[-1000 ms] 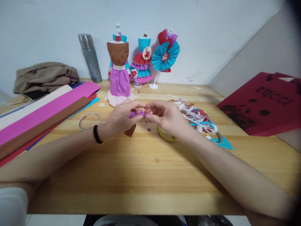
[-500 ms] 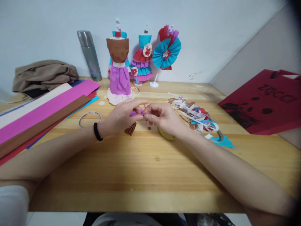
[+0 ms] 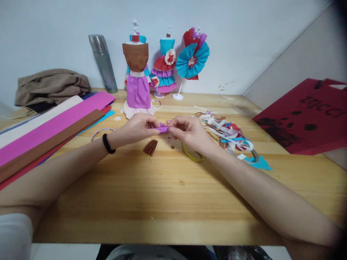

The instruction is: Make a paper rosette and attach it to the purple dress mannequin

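Between my two hands a small folded piece of purple paper [image 3: 162, 129] is held just above the wooden table [image 3: 173, 202]. My left hand [image 3: 138, 129] pinches its left end, and a black band circles that wrist. The other end is pinched by the fingertips of my right hand [image 3: 188, 133]. Just below the purple paper lies a pleated brown paper piece [image 3: 150, 147]. A yellow tape roll [image 3: 193, 154] rests partly beneath my right hand.
Behind my hands stands a dress form with a brown top and purple skirt [image 3: 138, 92], with more decorated forms beside it. Coloured paper sheets [image 3: 59, 122] lie left, paper scraps [image 3: 230, 133] right. A bottle [image 3: 104, 65], cloth [image 3: 51, 86] and red bag [image 3: 306, 117] sit farther out.
My left hand has shifted slightly left and up, away from the brown pleated piece. More of the purple paper now shows between my hands.
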Motion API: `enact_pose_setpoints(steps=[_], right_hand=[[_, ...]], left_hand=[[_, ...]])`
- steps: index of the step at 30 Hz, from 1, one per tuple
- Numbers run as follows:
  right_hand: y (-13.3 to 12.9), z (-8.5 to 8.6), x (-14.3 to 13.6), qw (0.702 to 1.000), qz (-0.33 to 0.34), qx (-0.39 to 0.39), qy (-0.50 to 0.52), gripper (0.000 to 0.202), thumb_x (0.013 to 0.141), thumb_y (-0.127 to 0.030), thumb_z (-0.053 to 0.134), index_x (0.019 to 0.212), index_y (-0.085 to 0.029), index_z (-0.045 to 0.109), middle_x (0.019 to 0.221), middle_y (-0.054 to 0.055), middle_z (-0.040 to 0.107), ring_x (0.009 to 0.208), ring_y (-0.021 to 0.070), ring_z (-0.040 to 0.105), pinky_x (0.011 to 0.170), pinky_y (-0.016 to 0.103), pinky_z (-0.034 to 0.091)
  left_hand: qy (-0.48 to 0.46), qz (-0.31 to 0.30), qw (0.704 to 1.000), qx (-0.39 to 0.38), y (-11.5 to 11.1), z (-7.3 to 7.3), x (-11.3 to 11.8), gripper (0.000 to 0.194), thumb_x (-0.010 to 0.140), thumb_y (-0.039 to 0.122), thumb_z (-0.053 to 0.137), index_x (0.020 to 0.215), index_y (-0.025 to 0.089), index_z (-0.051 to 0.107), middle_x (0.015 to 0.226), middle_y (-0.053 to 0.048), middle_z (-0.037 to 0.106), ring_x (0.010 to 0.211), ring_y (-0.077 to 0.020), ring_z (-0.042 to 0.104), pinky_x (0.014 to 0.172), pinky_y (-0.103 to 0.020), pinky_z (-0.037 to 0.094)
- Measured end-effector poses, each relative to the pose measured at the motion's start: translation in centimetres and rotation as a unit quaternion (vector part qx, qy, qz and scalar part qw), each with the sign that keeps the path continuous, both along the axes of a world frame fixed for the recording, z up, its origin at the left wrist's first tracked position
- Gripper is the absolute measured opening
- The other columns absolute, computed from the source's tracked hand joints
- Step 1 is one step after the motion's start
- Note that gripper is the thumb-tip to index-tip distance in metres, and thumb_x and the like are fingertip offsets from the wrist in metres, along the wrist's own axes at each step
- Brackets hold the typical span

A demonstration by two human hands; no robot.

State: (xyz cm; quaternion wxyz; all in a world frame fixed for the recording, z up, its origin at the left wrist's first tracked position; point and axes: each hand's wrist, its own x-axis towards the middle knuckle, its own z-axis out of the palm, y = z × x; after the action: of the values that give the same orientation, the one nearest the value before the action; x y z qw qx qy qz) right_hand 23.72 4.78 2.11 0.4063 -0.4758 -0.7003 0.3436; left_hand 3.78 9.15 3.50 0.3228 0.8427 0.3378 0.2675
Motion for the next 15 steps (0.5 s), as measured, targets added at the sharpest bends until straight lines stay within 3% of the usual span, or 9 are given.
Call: enact_pose_setpoints(steps=[3,7,12,15], right_hand=[[0.2,-0.2,0.3,0.999,-0.011,0.021,-0.023,0.011,0.082,-0.028,0.059,0.078,-0.019,0.065,0.069,0.001,0.065,0.057,0.0142,0.057,0.058,0.028,0.047],[0.8,0.2,1.0,0.986,-0.021,0.082,-0.146,0.013,0.083,-0.019,0.057,0.085,-0.017,0.069,0.086,0.006,0.073,0.076,0.0182,0.065,0.071,0.031,0.049],[2.5,0.6,1.0,0.947,0.085,0.153,-0.268,0.028,0.081,-0.015,0.060,0.106,-0.017,0.071,0.105,0.010,0.071,0.090,0.0215,0.063,0.082,0.036,0.049],[3.8,0.4,0.3,0.917,0.140,0.180,-0.328,0.031,0.079,-0.013,0.062,0.109,-0.019,0.071,0.104,0.011,0.066,0.097,0.0238,0.060,0.086,0.038,0.048]], left_hand=[[0.040,0.008,0.999,0.032,0.5,0.7,-0.7,0.016,0.079,0.028,0.068,0.072,0.014,0.070,0.065,0.001,0.066,0.062,-0.0099,0.053,0.058,-0.021,0.038],[0.037,0.039,0.998,0.017,1.1,1.8,-1.6,0.008,0.078,0.020,0.069,0.072,0.014,0.069,0.066,0.002,0.065,0.064,-0.0091,0.053,0.061,-0.021,0.038],[0.020,0.081,0.996,-0.027,1.5,2.6,-1.8,0.012,0.072,0.014,0.073,0.063,0.014,0.065,0.060,0.003,0.061,0.060,-0.0082,0.049,0.058,-0.022,0.036],[0.027,0.091,0.995,-0.041,1.4,3.2,-1.9,0.011,0.072,0.013,0.071,0.063,0.014,0.065,0.061,0.003,0.060,0.060,-0.0085,0.048,0.058,-0.022,0.036]])
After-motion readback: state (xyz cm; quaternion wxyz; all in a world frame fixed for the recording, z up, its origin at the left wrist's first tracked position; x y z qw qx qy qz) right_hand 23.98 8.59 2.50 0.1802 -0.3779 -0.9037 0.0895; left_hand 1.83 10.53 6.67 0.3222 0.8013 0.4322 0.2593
